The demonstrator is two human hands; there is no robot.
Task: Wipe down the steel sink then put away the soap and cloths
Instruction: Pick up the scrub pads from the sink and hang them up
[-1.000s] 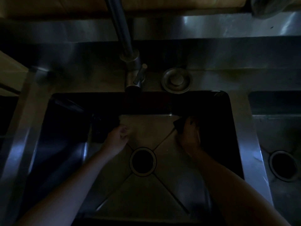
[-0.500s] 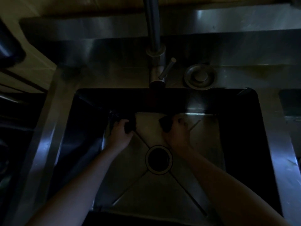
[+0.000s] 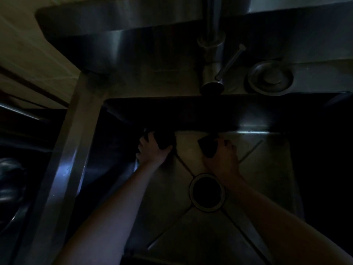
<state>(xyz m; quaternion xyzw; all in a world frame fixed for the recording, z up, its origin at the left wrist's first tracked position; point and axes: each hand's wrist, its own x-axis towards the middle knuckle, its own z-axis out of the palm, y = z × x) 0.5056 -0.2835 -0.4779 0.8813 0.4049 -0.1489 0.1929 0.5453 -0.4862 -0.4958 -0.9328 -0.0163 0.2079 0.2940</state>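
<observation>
Very dim here, but both hands are down inside the steel sink (image 3: 72, 150), working along the foot of its far wall. The left hand (image 3: 152, 152) has its fingers curled round a dark wad (image 3: 165, 140), pressed into the shadow where floor meets wall. The right hand (image 3: 222, 159) grips a dark piece (image 3: 208, 148) of its own, one corner poking out towards the left. Both look like cloth, though the light is too poor to be sure. The hands sit near each other but apart, with a pale strip of basin floor between them. The round drain (image 3: 207, 192) lies just this side of the right wrist, creases running out from it to the corners. Up on the bench behind stands the faucet (image 3: 212, 44), its lever (image 3: 231, 62) angled off to the right, and a round metal cap (image 3: 271, 78) just beside it.
</observation>
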